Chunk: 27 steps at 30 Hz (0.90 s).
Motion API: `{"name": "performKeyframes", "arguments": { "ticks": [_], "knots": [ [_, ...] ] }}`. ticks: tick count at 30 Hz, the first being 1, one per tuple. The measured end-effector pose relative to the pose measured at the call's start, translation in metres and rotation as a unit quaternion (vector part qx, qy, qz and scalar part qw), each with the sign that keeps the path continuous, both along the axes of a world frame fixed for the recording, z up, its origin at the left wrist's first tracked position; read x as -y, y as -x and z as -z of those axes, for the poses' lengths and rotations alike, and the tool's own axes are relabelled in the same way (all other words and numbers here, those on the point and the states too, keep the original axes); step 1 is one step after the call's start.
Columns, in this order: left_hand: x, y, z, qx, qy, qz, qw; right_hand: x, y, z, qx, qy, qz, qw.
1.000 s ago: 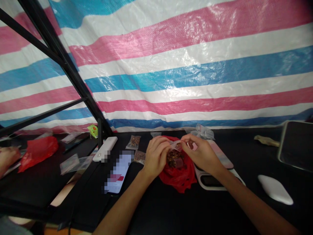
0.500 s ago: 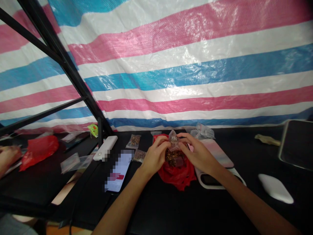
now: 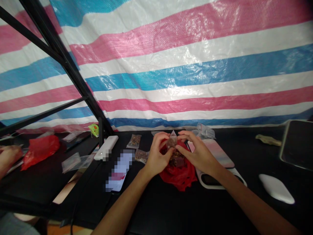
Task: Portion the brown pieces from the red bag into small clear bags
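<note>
Left hand and right hand pinch a clear bag above a red bag.

Items were counted at the black table.

Three hands were seen: the person's left hand and right hand, plus one other hand at the far left. Three small clear bags of brown pieces were counted: one small bag between the hands and two others. Two red plastic bags were found, with one phone, one white power bank and one clear bag.
</note>
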State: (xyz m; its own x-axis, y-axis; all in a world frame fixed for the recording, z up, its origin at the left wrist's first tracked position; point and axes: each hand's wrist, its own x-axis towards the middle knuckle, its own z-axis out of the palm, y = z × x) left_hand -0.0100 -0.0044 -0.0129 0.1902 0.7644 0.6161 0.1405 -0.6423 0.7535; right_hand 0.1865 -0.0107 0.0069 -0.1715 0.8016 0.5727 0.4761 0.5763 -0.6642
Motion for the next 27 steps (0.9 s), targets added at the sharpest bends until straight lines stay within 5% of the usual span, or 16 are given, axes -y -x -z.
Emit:
{"name": "performKeyframes", "arguments": {
  "ticks": [9,19,27],
  "knots": [
    [0.0,-0.001,0.006,-0.02,0.1,0.067,0.993,0.001,-0.004,-0.005,0.031,-0.029,0.001,0.999],
    [0.001,0.001,0.001,-0.065,0.136,0.061,0.987,0.007,-0.005,-0.016,0.056,-0.084,-0.009,0.995],
    [-0.004,0.01,-0.001,-0.147,0.037,-0.032,0.988,0.013,-0.004,-0.021,0.032,-0.109,-0.005,0.994]
  ]
}}
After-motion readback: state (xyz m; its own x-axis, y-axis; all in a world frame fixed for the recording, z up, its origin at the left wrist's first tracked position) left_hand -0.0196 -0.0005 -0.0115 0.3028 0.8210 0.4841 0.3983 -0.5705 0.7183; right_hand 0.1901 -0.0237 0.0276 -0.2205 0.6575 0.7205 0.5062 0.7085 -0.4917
